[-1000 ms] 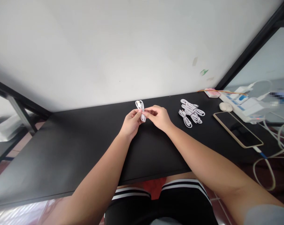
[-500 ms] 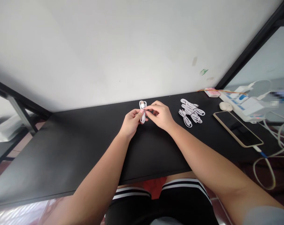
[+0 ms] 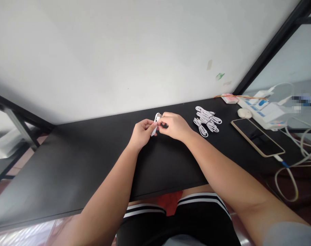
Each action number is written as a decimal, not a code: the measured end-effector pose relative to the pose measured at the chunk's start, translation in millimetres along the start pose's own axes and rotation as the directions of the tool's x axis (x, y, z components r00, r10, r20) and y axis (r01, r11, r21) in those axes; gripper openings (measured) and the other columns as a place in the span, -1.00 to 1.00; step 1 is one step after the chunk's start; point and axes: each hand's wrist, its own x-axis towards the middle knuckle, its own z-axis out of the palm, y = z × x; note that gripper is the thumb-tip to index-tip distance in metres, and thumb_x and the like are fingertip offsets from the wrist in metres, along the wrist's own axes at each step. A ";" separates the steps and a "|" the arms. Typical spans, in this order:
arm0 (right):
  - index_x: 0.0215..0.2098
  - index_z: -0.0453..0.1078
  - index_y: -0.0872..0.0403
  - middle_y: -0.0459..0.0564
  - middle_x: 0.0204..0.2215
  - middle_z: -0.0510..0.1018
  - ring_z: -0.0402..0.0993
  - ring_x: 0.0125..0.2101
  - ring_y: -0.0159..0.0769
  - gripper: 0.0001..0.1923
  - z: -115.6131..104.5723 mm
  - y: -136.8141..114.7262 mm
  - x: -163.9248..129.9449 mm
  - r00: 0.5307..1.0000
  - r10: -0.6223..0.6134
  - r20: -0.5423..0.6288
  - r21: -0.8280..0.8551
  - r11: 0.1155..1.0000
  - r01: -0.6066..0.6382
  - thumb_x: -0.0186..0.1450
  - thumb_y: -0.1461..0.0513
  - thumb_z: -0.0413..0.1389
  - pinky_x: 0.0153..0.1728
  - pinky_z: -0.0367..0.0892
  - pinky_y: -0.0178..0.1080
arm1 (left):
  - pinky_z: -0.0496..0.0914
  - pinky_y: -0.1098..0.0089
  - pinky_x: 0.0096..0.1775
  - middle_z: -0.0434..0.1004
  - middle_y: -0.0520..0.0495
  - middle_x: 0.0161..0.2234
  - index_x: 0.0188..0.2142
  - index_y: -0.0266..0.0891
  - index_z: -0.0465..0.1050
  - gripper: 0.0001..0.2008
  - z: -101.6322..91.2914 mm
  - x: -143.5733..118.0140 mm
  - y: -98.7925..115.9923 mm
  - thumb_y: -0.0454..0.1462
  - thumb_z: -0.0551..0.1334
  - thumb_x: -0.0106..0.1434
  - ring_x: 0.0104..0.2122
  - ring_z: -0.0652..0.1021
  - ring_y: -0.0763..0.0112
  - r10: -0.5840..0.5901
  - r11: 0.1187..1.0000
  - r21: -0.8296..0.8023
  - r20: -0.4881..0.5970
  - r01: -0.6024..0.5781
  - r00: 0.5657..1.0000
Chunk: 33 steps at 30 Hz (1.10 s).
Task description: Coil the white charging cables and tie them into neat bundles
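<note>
Cable coil (image 3: 158, 118) now aslant rightward

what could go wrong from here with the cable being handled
The coiled white cable held by the left hand and right hand might slip or spring open.
A rightward sweep of the right hand could scatter the nearby bundled white cables.
The loosely looped white charging lead could snag and drag the rectangular beige-cased phone.

Cable bundles (image 3: 209, 118) on worktop (image 3: 94, 153), left of phone (image 3: 258, 136).
Farther left, a coil (image 3: 158, 117) between left hand (image 3: 142, 133) and right hand (image 3: 175, 125); power strip (image 3: 253, 108) behind phone.
</note>
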 end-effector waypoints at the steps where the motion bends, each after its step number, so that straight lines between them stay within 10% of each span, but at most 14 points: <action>1: -0.44 0.45 0.09 -0.07 -0.40 0.45 0.29 -0.46 -0.40 -0.93 -0.3 0.0 0.1 1.000 0.001 0.017 0.004 1.000 -0.001 0.22 0.31 0.17 -0.43 0.11 -0.30 | 0.35 0.45 -0.44 0.58 -0.07 -0.50 -0.26 -0.30 0.52 -0.58 -0.6 -0.1 -0.1 0.04 0.37 0.17 -0.53 0.52 0.45 0.001 1.000 0.020 0.013 -0.001 1.000; 15: -0.45 0.45 0.10 -0.09 -0.42 0.48 0.30 -0.48 -0.42 -0.95 3.1 2.8 -1.5 0.998 -0.017 0.061 0.040 0.999 0.014 0.17 0.34 0.18 -0.45 0.11 -0.32 | 0.34 0.47 -0.46 0.59 -0.09 -0.48 -0.31 -0.29 0.51 -0.61 -3.9 -1.8 3.3 0.02 0.38 0.16 -0.52 0.55 0.42 0.014 0.990 0.136 0.068 -0.023 0.998; 33: -0.35 0.51 0.12 0.03 -0.33 0.53 0.38 -0.42 -0.29 -0.87 2.9 -25.9 -1.8 0.988 0.150 0.036 -0.382 0.915 -0.125 0.27 0.30 0.11 -0.45 0.04 -0.21 | 0.36 0.39 -0.37 0.60 -0.04 -0.46 -0.35 -0.21 0.54 -0.73 8.2 -6.3 11.1 -0.05 0.32 0.23 -0.49 0.54 0.39 0.130 0.933 0.351 -0.123 -0.080 0.984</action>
